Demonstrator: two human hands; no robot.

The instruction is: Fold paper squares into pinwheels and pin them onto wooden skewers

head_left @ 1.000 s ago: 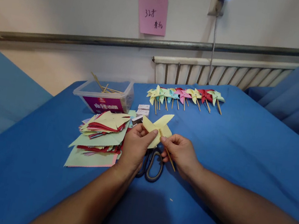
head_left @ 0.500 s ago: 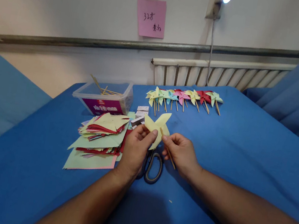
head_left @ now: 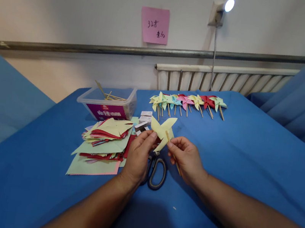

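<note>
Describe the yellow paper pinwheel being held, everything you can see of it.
The yellow pinwheel is pale yellow folded paper, with pointed blades fanning out in an X-like shape. It is held up above the blue cloth, just over the scissors. The left hand pinches its lower left blade; the right hand grips a thin wooden stick that slants up to the pinwheel's middle. Whether the stick is fastened to the paper cannot be told.

Looks like a ward-style room: blue-sheeted bed [head_left: 248,164], wall rail [head_left: 122,50], radiator [head_left: 222,77] beyond the hands.
</note>
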